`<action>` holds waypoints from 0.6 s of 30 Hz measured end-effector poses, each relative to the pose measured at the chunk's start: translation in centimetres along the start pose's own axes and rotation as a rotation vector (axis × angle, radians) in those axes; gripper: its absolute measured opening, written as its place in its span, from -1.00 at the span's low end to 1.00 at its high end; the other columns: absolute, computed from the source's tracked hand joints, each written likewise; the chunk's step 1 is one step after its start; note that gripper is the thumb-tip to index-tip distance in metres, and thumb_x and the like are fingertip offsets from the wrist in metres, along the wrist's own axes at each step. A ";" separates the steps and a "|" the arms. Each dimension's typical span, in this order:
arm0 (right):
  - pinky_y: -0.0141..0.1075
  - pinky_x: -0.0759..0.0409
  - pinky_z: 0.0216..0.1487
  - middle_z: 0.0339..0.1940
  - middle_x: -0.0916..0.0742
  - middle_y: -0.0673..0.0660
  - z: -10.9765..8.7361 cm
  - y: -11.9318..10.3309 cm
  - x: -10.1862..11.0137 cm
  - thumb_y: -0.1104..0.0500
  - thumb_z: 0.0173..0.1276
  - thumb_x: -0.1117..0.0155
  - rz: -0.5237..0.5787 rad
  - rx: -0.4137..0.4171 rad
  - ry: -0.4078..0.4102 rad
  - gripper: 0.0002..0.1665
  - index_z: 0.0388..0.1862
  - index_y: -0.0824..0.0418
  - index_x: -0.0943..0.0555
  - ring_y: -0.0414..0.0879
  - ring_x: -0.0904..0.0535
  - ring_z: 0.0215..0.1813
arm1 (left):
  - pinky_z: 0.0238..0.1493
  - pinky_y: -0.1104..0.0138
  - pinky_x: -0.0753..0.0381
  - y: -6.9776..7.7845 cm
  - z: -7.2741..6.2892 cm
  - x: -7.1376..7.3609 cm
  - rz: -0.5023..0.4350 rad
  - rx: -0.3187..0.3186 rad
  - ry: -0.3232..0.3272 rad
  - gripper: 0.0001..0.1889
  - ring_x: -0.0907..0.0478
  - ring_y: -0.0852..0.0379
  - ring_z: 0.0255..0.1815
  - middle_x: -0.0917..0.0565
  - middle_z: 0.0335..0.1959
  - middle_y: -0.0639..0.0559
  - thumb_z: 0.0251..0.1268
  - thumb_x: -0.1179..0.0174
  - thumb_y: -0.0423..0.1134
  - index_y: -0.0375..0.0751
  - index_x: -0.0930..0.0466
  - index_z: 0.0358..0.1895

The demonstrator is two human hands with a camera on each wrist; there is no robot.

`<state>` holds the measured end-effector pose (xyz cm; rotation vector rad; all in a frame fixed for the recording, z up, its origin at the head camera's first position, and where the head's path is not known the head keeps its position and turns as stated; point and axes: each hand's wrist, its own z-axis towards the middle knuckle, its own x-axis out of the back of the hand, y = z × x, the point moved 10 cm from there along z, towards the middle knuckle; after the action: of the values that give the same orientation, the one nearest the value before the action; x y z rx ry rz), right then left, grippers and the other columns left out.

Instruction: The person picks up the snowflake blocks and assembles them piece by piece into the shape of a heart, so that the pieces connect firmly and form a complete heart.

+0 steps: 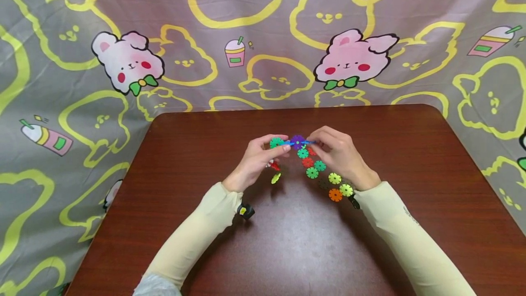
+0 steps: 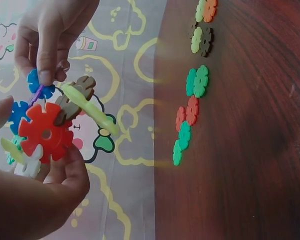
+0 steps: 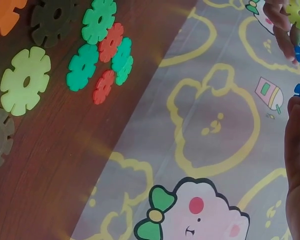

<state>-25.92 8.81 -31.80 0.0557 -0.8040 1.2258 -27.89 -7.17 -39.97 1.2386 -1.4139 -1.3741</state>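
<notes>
Above the table, my left hand [image 1: 258,154] grips a cluster of slotted plastic snowflake discs. A large red disc [image 2: 46,134] faces the left wrist view, with a brown disc [image 2: 82,90], a pale yellow disc [image 2: 97,112] and a white disc [image 2: 32,162] around it. My right hand [image 1: 339,147] pinches a blue disc [image 2: 34,80] between thumb and fingers, seen nearly edge-on in the head view. A purple disc [image 1: 297,142] sits between that one and another blue disc [image 2: 19,116] by my left thumb. The fingers hide part of the cluster.
Loose discs lie on the brown table [image 1: 287,241] below my right hand: several green discs [image 1: 312,172], red discs [image 1: 307,162], yellow-green discs [image 1: 334,178], an orange disc [image 1: 335,195] and dark discs [image 3: 54,17]. A patterned curtain [image 1: 263,40] hangs behind the table.
</notes>
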 end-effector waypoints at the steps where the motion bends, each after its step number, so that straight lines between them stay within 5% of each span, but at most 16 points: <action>1: -0.52 -0.59 -0.24 -0.32 -0.72 0.06 0.0 0.0 0.0 0.46 0.01 -0.47 0.002 -0.001 -0.004 -0.75 -0.31 0.26 -0.68 -0.19 -0.61 -0.33 | -0.34 0.37 -0.59 0.0 0.0 0.0 0.002 -0.001 0.002 -0.65 -0.72 0.20 -0.33 -0.75 -0.43 0.06 0.24 -0.29 -0.28 -0.23 -0.59 0.09; 8: -0.62 -0.53 -0.19 -0.25 -0.70 0.05 -0.2 0.2 -0.2 0.42 0.04 -0.48 0.027 -0.042 -0.055 -0.72 -0.25 0.24 -0.67 -0.22 -0.60 -0.30 | -0.37 0.37 -0.59 0.0 -0.1 0.3 0.026 0.003 0.025 -0.67 -0.72 0.18 -0.36 -0.75 -0.44 0.08 0.22 -0.32 -0.25 -0.16 -0.62 0.07; 11: -0.61 -0.55 -0.21 -0.22 -0.69 0.05 -0.4 0.9 -0.3 0.38 0.05 -0.50 0.040 -0.085 -0.082 -0.69 -0.20 0.23 -0.66 -0.23 -0.58 -0.29 | -0.36 0.36 -0.59 0.1 -0.1 0.6 0.031 0.005 0.046 -0.68 -0.74 0.02 -0.29 -0.75 -0.45 0.11 0.21 -0.33 -0.24 -0.14 -0.63 0.05; 15: -0.48 -0.59 -0.25 -0.22 -0.69 0.08 -1.2 3.1 -0.6 0.29 0.08 -0.50 0.057 -0.227 -0.126 -0.66 -0.13 0.22 -0.65 -0.23 -0.57 -0.29 | -0.34 0.37 -0.60 0.2 -0.1 0.9 0.032 -0.001 0.056 -0.68 -0.66 -0.31 -0.08 -0.75 -0.44 0.14 0.21 -0.33 -0.24 -0.16 -0.64 0.04; 18: -0.36 -0.58 -0.24 -0.21 -0.69 0.09 -2.4 5.4 -1.3 0.21 0.14 -0.48 0.070 -0.387 -0.210 -0.64 -0.07 0.19 -0.65 -0.17 -0.56 -0.29 | -0.32 0.37 -0.59 0.2 -0.1 1.0 0.032 -0.005 0.048 -0.66 -0.60 -0.39 -0.02 -0.75 -0.44 0.15 0.22 -0.32 -0.24 -0.21 -0.62 0.07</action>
<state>-29.39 10.81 -36.30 -0.1632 -1.2237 1.1220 -27.99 -8.18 -39.89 1.2323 -1.3906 -1.3168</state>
